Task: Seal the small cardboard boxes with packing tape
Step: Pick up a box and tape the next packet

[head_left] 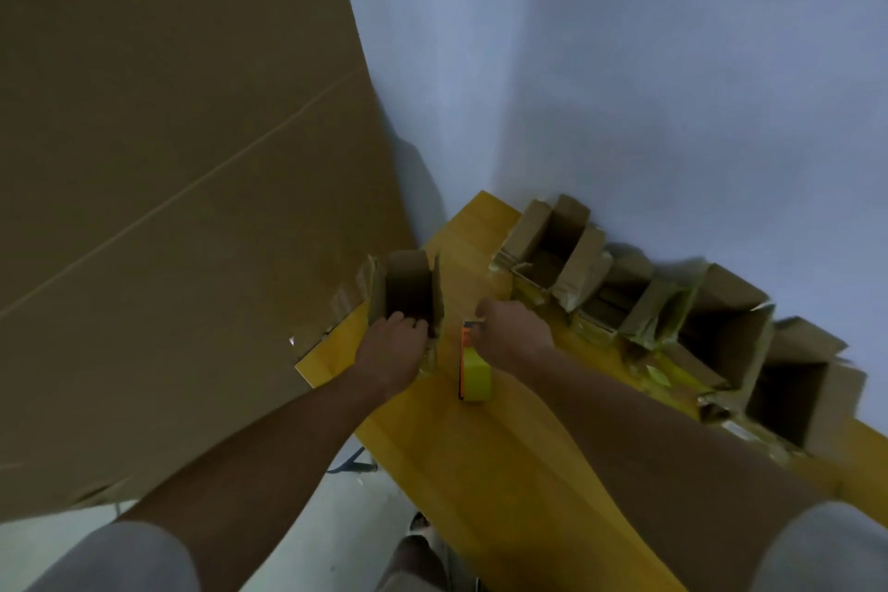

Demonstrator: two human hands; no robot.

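Two hands are working on the yellow bench (480, 471): the left hand (391, 353) is gripping an open small box (406, 291), the right hand (511, 334) is clutching the tape dispenser (473, 373) beside it.

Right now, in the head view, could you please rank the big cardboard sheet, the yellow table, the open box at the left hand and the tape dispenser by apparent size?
1. Big cardboard sheet
2. Yellow table
3. Open box
4. Tape dispenser
The box and dispenser look close in size, so their order is unsure.
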